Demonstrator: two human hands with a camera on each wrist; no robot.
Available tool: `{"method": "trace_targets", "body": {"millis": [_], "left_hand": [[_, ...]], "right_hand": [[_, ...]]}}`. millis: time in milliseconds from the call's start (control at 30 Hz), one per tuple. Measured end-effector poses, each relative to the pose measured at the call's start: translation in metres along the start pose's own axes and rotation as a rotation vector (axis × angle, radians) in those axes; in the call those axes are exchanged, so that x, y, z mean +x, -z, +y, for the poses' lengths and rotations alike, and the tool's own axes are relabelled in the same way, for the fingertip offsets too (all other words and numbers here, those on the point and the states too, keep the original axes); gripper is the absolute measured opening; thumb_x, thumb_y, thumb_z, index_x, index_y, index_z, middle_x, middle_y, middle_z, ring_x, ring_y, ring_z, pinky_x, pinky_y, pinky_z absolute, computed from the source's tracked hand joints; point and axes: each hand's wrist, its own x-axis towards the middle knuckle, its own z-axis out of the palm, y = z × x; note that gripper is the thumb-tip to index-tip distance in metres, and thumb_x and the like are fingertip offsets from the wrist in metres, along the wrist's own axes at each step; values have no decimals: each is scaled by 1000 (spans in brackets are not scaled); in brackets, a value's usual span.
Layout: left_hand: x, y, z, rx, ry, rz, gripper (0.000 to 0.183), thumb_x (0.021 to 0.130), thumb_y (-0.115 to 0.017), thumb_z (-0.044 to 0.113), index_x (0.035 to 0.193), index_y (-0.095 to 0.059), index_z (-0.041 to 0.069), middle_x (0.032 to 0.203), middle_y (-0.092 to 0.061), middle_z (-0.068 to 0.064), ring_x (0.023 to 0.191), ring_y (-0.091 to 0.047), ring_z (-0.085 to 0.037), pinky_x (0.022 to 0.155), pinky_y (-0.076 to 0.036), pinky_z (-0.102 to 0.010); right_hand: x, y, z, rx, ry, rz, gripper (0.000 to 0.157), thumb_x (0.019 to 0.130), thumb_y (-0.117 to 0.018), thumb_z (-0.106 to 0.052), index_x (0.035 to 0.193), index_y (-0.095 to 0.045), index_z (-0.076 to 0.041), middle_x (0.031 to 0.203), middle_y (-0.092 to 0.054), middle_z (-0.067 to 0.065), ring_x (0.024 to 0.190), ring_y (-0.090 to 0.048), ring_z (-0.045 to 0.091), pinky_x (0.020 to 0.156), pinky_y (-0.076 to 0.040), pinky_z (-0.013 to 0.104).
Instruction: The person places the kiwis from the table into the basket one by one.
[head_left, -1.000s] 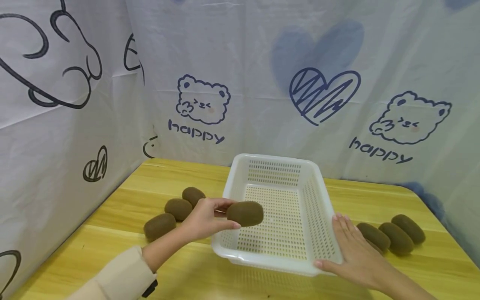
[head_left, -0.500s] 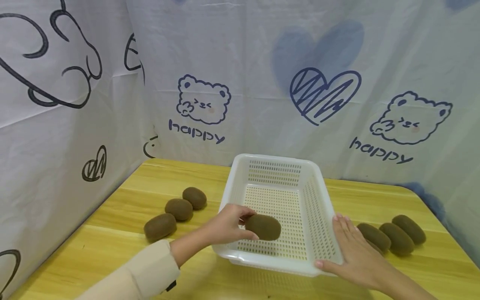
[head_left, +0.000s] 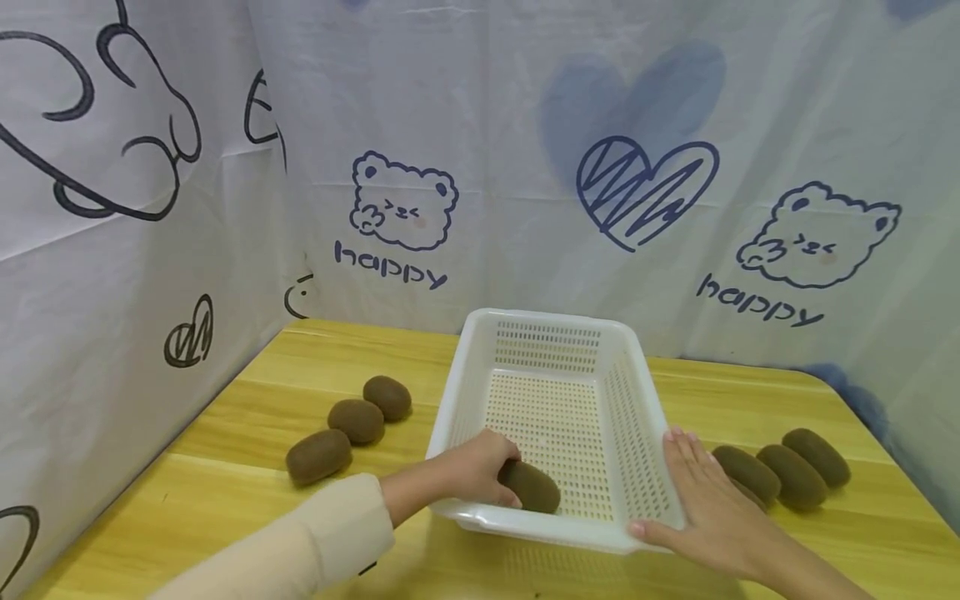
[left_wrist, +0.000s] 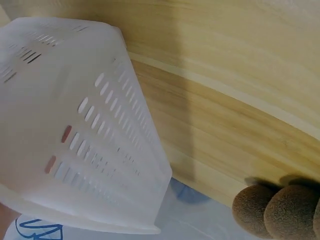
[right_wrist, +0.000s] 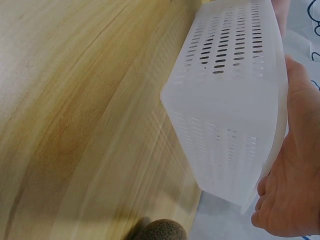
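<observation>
On a yellow wood-grain table (head_left: 225,433), low in the near end of a white perforated plastic basket (head_left: 547,527), a brown oval kiwi (head_left: 534,488) is gripped by the left hand (head_left: 480,471); the basket is touched by the right hand (head_left: 708,508), fingers straight. Gentle, low release is advised.

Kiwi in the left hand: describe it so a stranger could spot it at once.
On the yellow wood-grain table sits a white perforated basket. Inside its near end, the left hand grips a brown, oblong kiwi. It is the only one visible in the basket; the other kiwis lie outside, three to the left and a row to the right.
</observation>
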Motion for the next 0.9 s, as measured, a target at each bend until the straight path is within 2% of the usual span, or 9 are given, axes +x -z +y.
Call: {"method": "trace_targets", "body": {"millis": [133, 200, 267, 367, 433, 533, 667, 800, 900], "left_hand": [[3, -1, -1, 17, -5, -62, 23, 71, -77, 13, 85, -68, -3, 72, -66, -4, 60, -46, -1, 52, -39, -12], [4, -1, -2, 19, 1, -83, 20, 72, -77, 13, 82, -68, -1, 68, -62, 0, 58, -43, -1, 50, -37, -12], [5, -1, -2, 25, 12, -98, 18, 71, -76, 13, 79, -68, -1, 64, -59, 2, 56, -41, -1, 49, -36, -12], [5, 0, -2, 47, 60, -131, 16, 70, -76, 11, 78, -68, -1, 62, -57, 2, 56, -41, -2, 49, -35, -13], [5, 1, -1, 60, 96, -158, 14, 69, -75, 7, 77, -68, -2, 63, -59, -1, 56, -43, -4, 49, -37, -14], [4, 1, 2, 71, 146, -187, 13, 69, -74, 4, 79, -68, -3, 66, -62, -4, 57, -45, -5, 51, -40, -14], [4, 1, 3, 69, 156, -179, 16, 69, -75, 5, 81, -68, -4, 70, -65, -7, 59, -50, -8, 53, -43, -15], [2, 6, 4, 57, 171, -146, 33, 73, -77, 13, 97, -67, -6, 89, -69, -12, 80, -63, -17, 68, -52, -20], [-1, 14, 4, 17, 167, -105, 46, 74, -77, 16, 111, -62, -7, 108, -67, -17, 99, -63, -27, 84, -53, -29]], "right_hand": [[-1, -1, 1, 9, 1, 2, 109, 75, -65, -56, 143, -13, 12, 150, -11, 32, 138, -15, 48, 111, -15, 59], [-1, -2, 1, 9, 3, 4, 109, 75, -65, -56, 143, -13, 12, 150, -10, 32, 138, -15, 48, 117, -1, 47], [-1, -2, 1, 9, 3, 2, 109, 76, -64, -56, 143, -13, 12, 150, -10, 32, 137, -15, 48, 117, 1, 46], [0, -1, 1, 4, 2, -4, 109, 75, -65, -56, 143, -14, 12, 150, -11, 33, 137, -16, 49, 115, -6, 54], [1, -1, 1, 4, 0, -9, 109, 75, -65, -56, 143, -14, 13, 150, -11, 33, 136, -17, 49, 107, -21, 62], [1, -1, 1, 10, 2, -8, 109, 75, -65, -55, 143, -14, 13, 150, -12, 33, 136, -17, 49, 107, -21, 63], [0, -2, 1, 14, 0, -12, 109, 75, -65, -55, 143, -14, 12, 150, -11, 33, 136, -16, 50, 107, -21, 63], [0, -2, 1, 33, -14, -31, 109, 76, -64, -56, 144, -12, 12, 150, -9, 32, 137, -15, 50, 111, -14, 61], [1, -2, 2, 51, -25, -42, 110, 76, -64, -56, 144, -10, 11, 151, -8, 31, 138, -13, 49, 114, -7, 57]]}}
